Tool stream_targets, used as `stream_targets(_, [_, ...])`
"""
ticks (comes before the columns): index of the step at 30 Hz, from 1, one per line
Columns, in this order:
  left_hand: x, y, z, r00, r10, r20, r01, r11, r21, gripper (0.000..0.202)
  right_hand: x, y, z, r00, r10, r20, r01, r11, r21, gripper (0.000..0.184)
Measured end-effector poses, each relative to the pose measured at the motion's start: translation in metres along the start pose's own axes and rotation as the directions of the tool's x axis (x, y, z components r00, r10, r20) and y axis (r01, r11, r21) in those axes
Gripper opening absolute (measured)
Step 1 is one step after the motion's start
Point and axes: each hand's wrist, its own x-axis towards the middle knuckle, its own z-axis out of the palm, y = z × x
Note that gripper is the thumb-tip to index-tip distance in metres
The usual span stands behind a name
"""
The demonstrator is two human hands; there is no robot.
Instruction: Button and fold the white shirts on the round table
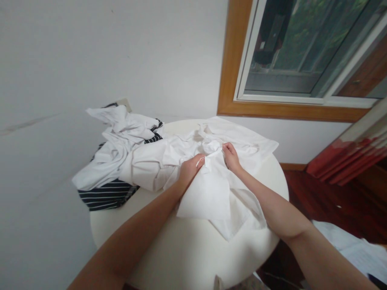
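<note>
A white garment [211, 189] lies crumpled across a round white table [187, 253]. My left hand [190, 169] grips a fold of the white garment near the table's middle, fingers closed on the cloth. My right hand [231, 156] pinches the same garment a short way to the right, also closed on the fabric. Between the two hands the cloth is bunched up. A flat part of the garment hangs toward me below the hands.
A pile of white clothes [117, 149] and a black-and-white striped garment [105, 195] sits at the table's left edge against the white wall. A wood-framed window [290, 60] is at the upper right. Red curtain [347, 157] and dark wooden floor lie to the right.
</note>
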Motion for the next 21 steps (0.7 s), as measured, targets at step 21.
stream_targets(21, [0.003,-0.006,-0.006,0.987,0.144,0.065,-0.14,0.987,-0.074,0.035,-0.003,-0.027,0.0,0.978,-0.12,-0.17,0.102,0.989,-0.109,0.028])
